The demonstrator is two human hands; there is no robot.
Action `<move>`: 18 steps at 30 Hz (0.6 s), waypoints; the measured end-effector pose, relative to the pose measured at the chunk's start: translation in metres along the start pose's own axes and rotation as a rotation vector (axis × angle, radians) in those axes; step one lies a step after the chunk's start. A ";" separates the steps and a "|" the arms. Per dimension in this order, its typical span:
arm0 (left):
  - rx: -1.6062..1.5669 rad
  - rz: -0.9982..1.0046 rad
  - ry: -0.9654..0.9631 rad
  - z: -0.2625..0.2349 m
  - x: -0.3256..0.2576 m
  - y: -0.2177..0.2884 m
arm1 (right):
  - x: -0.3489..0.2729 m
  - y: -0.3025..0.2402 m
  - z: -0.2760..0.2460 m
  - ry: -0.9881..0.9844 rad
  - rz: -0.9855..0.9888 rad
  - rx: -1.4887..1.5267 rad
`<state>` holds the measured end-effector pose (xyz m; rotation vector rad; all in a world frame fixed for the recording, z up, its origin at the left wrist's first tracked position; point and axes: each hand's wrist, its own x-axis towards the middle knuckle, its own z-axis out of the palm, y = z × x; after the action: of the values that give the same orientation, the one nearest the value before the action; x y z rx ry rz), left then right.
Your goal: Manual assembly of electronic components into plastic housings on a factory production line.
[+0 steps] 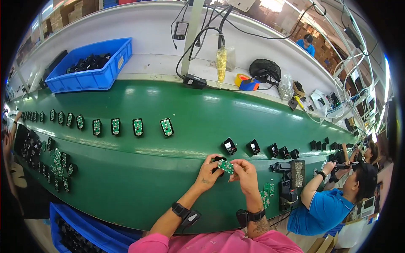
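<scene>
My left hand (205, 176) is closed around a small black plastic housing (217, 160), mostly hidden by the fingers and the board. Between the thumb and fingers of my right hand (246, 173) is a green circuit board (226, 167), tilted over the housing's opening. Whether board and housing touch, I cannot tell. Just beyond my hands stand black housings (229, 146) in a row running right, with pale parts inside the nearer ones. Loose green circuit boards (266, 193) lie by my right forearm. Further left, a row of housings (138, 127) has green boards in them.
Dark equipment (287, 189) stands right of the loose boards. A co-worker in a blue shirt (322, 211) sits beyond it. At the left lies a pile of boards and housings (59, 164). Blue bins stand on the back ledge (95, 80) and below the bench (80, 219).
</scene>
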<state>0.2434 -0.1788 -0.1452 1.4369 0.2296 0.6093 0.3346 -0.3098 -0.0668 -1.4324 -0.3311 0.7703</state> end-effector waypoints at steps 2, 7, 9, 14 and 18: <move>0.046 0.035 0.003 -0.001 0.000 -0.002 | 0.002 -0.001 0.001 -0.001 -0.028 -0.227; 0.041 -0.019 0.049 -0.002 0.002 -0.001 | 0.005 0.000 -0.003 0.002 -0.058 -0.348; 0.081 0.003 0.042 -0.005 0.003 -0.003 | 0.008 0.001 -0.004 -0.003 -0.078 -0.369; 0.126 0.116 -0.069 -0.004 0.006 0.002 | 0.013 0.005 -0.008 0.056 -0.125 -0.343; -0.212 -0.125 0.045 0.005 0.000 0.008 | 0.017 0.010 -0.021 0.020 -0.108 -0.391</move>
<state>0.2437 -0.1832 -0.1368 1.1962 0.2801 0.5474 0.3574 -0.3147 -0.0832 -1.7709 -0.5619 0.6234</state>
